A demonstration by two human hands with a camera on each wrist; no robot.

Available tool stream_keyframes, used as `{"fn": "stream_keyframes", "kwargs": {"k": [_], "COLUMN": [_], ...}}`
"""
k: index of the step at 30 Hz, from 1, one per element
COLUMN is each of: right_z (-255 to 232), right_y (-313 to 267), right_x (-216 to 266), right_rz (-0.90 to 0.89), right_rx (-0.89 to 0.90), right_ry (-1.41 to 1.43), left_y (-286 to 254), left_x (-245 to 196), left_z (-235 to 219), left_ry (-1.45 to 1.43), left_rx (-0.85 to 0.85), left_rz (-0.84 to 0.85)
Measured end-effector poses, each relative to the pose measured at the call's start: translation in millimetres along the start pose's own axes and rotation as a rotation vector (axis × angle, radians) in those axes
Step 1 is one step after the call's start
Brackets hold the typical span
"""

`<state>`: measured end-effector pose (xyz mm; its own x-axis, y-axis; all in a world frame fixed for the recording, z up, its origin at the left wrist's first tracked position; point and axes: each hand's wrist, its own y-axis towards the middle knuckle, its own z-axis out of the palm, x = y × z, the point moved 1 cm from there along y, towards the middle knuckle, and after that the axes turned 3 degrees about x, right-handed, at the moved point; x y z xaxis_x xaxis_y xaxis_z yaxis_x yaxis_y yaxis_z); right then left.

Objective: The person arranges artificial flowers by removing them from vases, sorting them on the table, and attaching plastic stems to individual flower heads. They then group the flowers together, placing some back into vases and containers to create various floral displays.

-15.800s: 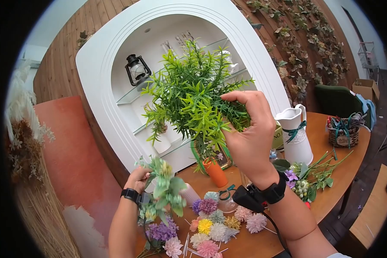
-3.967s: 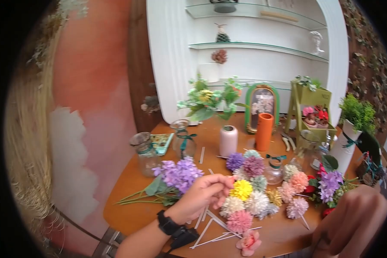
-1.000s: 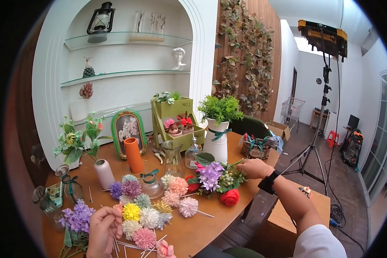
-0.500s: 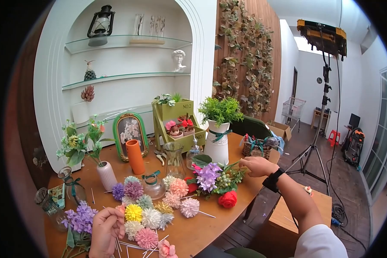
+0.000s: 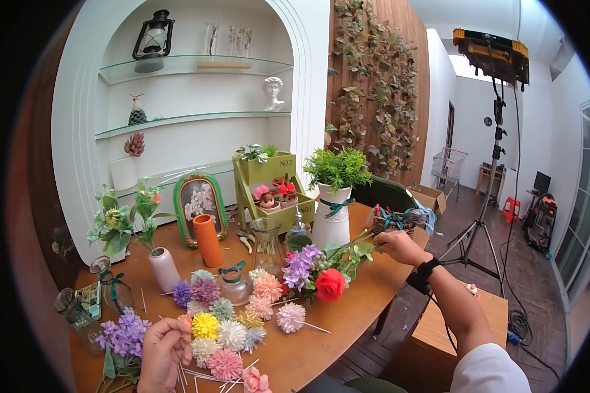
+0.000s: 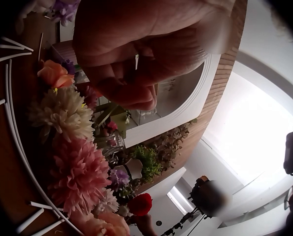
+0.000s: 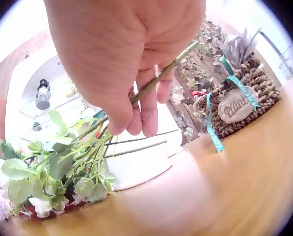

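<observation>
My right hand reaches over the right side of the table and pinches a green flower stem between thumb and fingers. The stem runs down into a bunch of leaves and white blossoms. In the head view, that bunch shows a red rose and a purple flower cluster at its left end. At the lower left, my left hand hangs with loosely curled fingers and holds nothing. It is right beside a yellow pompom flower and a purple hydrangea.
Several pompom flowers and white sticks lie mid-table. Behind them stand a pink ribbed vase, an orange vase, a glass vase and a white pitcher with greenery. A wicker basket sits near the right edge.
My right hand has come from the far left of the table to the flower bunch. Over the last half second the rose and purple cluster have shifted left, the rose also upward. The left hand stays put.
</observation>
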<state>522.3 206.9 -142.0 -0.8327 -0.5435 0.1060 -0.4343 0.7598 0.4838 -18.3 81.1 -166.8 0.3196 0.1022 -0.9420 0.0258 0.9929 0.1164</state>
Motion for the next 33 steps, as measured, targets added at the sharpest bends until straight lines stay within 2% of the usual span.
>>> {"fn": "stream_keyframes", "kwargs": {"k": [2, 9, 11, 17, 21, 23, 27, 29, 33], "right_z": [-6.2, -12.5, -15.1, -18.6, -17.0, -18.6, -25.6, -23.0, -16.8], "right_y": [1.4, 12.1, 16.3, 21.3, 27.5, 33.3, 41.6, 46.2, 55.2], "right_x": [7.1, 26.2, 30.1, 33.1, 34.8, 43.9, 69.1, 77.0, 92.0], "right_rz": [-0.069, -0.108, -0.004, 0.148, 0.08, 0.036, 0.045, -0.019, -0.031], "right_rx": [-0.113, -0.224, -0.185, -0.218, -0.287, -0.425, -0.445, -0.512, -0.563], "right_ry": [-0.068, -0.014, 0.097, 0.271, 0.267, 0.332, 0.335, 0.279, 0.121], "left_y": [-0.3, 0.3, 0.5, 0.1, -0.4, -0.3, 0.7, 0.6, -0.5], "left_x": [-0.7, -0.6, -0.4, 0.0, -0.7, -0.2, 0.5, 0.1, -0.6], "left_z": [0.0, -0.3, -0.6, -2.3, -1.6, -2.3, -3.1, -2.6, -1.6], "left_ry": [-0.002, 0.009, 0.006, 0.002, -0.005, -0.004, -0.001, 0.004, 0.002], "left_rx": [-0.002, 0.001, 0.001, 0.002, 0.008, 0.011, 0.023, 0.02, 0.013], "left_rz": [-0.001, -0.004, -0.002, -0.003, -0.015, -0.017, -0.009, -0.008, -0.005]}}
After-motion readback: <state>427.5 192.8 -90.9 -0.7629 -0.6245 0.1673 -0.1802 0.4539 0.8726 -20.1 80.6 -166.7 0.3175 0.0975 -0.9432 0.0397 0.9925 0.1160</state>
